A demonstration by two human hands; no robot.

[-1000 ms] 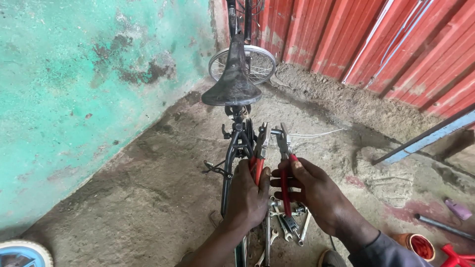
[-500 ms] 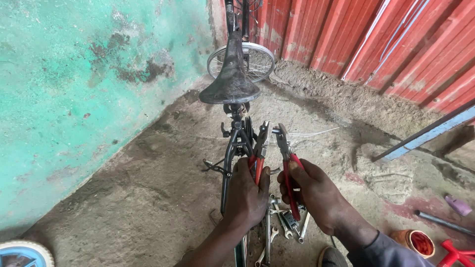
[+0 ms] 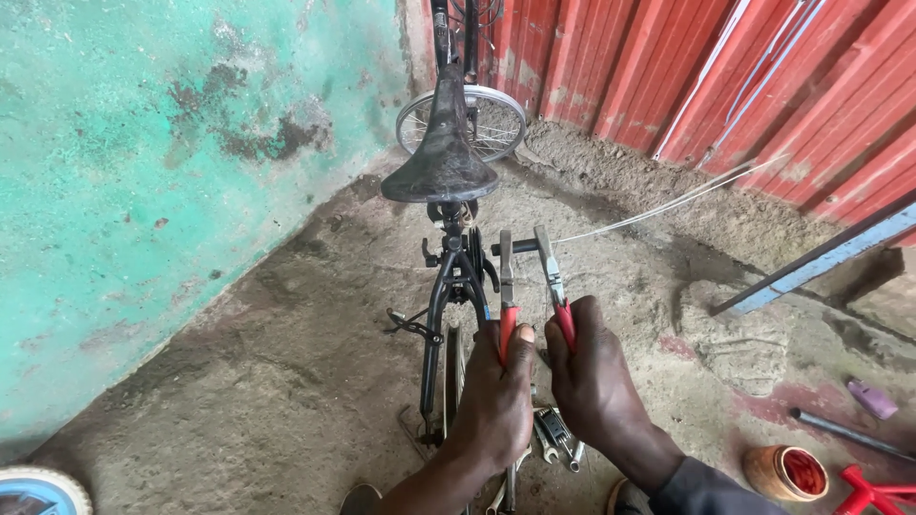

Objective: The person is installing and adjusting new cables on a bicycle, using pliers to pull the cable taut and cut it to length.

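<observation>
Since the earlier frame the two red-handled pliers (image 3: pixel 507 286) (image 3: pixel 551 277) have swung from tilted to nearly upright, their tips now at the cable (image 3: pixel 668 205) behind the bicycle (image 3: pixel 448 286) seat post. The left hand (image 3: pixel 496 405) is clenched around one handle and the right hand (image 3: pixel 592 381) around the other, each tool rising toward 12 o'clock from its fist. Spanners (image 3: pixel 556 439) lie on the ground between the wrists.

Swung the red-handled pliers (image 3: pixel 528 286) upright from their earlier crossed slant, handles pulled wider between left hand (image 3: pixel 498 401) and right hand (image 3: pixel 590 377), jaws brought level at the bolt under the saddle (image 3: pixel 441 157).
</observation>
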